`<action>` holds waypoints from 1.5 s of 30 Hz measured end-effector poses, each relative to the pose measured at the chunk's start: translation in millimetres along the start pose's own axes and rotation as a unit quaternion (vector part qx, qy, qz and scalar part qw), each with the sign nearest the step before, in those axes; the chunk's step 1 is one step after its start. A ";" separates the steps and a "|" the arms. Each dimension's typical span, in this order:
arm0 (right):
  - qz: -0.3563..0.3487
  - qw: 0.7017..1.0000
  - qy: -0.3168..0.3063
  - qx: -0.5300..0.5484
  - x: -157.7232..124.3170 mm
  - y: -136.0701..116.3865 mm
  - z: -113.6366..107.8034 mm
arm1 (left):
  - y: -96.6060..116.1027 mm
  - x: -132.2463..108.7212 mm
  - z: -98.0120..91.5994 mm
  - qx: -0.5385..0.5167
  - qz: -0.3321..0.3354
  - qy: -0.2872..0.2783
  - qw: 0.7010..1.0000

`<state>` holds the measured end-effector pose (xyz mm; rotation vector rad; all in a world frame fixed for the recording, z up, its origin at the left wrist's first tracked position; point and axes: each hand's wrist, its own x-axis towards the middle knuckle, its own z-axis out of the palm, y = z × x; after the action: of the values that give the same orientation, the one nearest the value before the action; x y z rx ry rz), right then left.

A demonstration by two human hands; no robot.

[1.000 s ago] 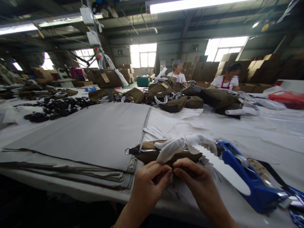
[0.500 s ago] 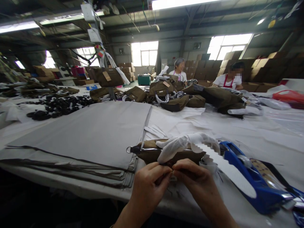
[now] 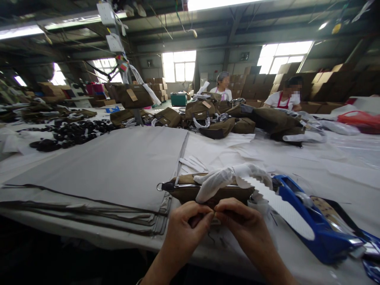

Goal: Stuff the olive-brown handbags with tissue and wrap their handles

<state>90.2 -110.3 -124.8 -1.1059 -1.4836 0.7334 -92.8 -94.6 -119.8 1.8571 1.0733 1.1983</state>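
Note:
An olive-brown bag lies on the table in front of me, its silver zipper and a metal ring at the left end showing. White wrapping covers its handle and arches over the zipper. At the bag's near side, my left hand pinches with thumb and forefinger. Fingertip to fingertip with it, my right hand is closed in a pinch too. What they hold between them is too small to make out. A small pale label shows just below the fingertips.
A blue tape dispenser stands to the right, with a serrated white strip leaning beside it. Large grey sheets are stacked on the left. Behind lie piled olive bags and black coiled pieces. Two people work beyond the table.
My hands stay pinched together at the bag's near edge with barely any movement. The whole view has shifted slightly.

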 end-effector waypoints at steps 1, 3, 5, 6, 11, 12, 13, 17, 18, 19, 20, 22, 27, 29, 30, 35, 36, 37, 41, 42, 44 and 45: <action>-0.001 1.000 -0.001 -0.002 0.0 0.4 0.4 | -0.1 0.0 0.3 -0.004 -0.003 -0.001 1.000; -0.005 1.000 -0.005 -0.007 -0.1 0.9 1.1 | -0.3 -0.3 0.8 -0.006 -0.004 -0.001 1.000; -0.005 1.000 -0.007 -0.012 -0.2 0.8 1.5 | -0.8 -0.9 1.0 -0.003 0.005 0.004 1.000; -0.005 1.000 -0.007 -0.014 -0.1 0.4 1.5 | -0.9 -1.3 1.1 0.000 0.011 0.007 1.000; -0.010 1.000 -0.009 -0.020 1.7 -1.8 -0.2 | 0.0 -1.0 2.2 0.017 0.037 0.016 0.999; -0.011 1.000 -0.009 -0.020 2.1 -1.9 -0.8 | 0.2 -0.6 2.5 0.021 0.039 0.018 0.999; -0.015 1.000 -0.007 -0.021 2.3 -1.8 -1.4 | 0.3 -0.3 2.7 0.024 0.038 0.021 0.999; -0.020 0.999 0.005 -0.032 0.3 -1.4 -2.3 | -0.1 -0.1 2.4 0.028 0.033 0.028 0.999; -0.016 0.999 0.009 -0.034 -0.8 -1.5 -2.1 | -0.2 -0.3 2.2 0.028 0.032 0.026 0.999; -0.013 0.999 0.012 -0.034 -1.8 -1.6 -1.7 | -0.2 -0.5 2.1 0.027 0.033 0.023 0.999; -0.010 0.999 0.012 -0.035 -2.8 -1.7 -1.2 | -0.2 -0.6 2.1 0.027 0.034 0.020 0.999; -0.007 0.999 0.004 -0.039 -4.2 -1.7 -0.1 | -0.4 -0.9 3.0 0.019 0.037 0.017 0.999; -0.002 0.999 -0.014 -0.050 -2.9 -2.4 2.8 | -3.6 -1.6 8.7 -0.009 0.032 0.024 0.999; 0.000 0.999 -0.013 -0.050 -1.8 -4.2 4.1 | -4.9 -2.2 9.8 -0.008 0.022 0.030 0.999; 0.000 0.999 -0.010 -0.049 -1.5 -5.4 4.6 | -5.0 -2.3 9.7 -0.009 0.016 0.034 0.999; 0.002 0.999 0.005 -0.032 -3.0 -9.0 5.5 | -1.3 -1.1 4.8 -0.007 0.011 0.035 0.999; 0.004 1.000 0.004 -0.028 -3.2 -8.7 5.2 | -0.5 -0.6 3.8 -0.005 0.015 0.032 0.999; 0.006 1.000 0.003 -0.024 -3.2 -8.2 4.8 | 0.0 -0.1 3.0 -0.003 0.018 0.029 0.999; 0.011 0.999 -0.017 -0.027 -1.1 -5.6 4.0 | -0.7 2.4 4.2 0.003 0.027 0.026 0.999; 0.009 0.999 -0.019 -0.027 -0.3 -5.2 4.2 | -1.1 2.9 5.3 0.007 0.029 0.025 0.999; 0.005 0.999 -0.020 -0.028 1.3 -5.0 4.6 | -1.6 3.5 7.3 0.016 0.030 0.028 0.999; 0.000 0.999 -0.019 -0.029 2.0 -5.1 4.4 | -1.8 3.4 7.8 0.019 0.029 0.031 0.999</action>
<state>84.8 -109.9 -120.3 -1.1421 -1.5457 0.7193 -85.2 -91.5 -122.8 1.9040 1.0896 1.2849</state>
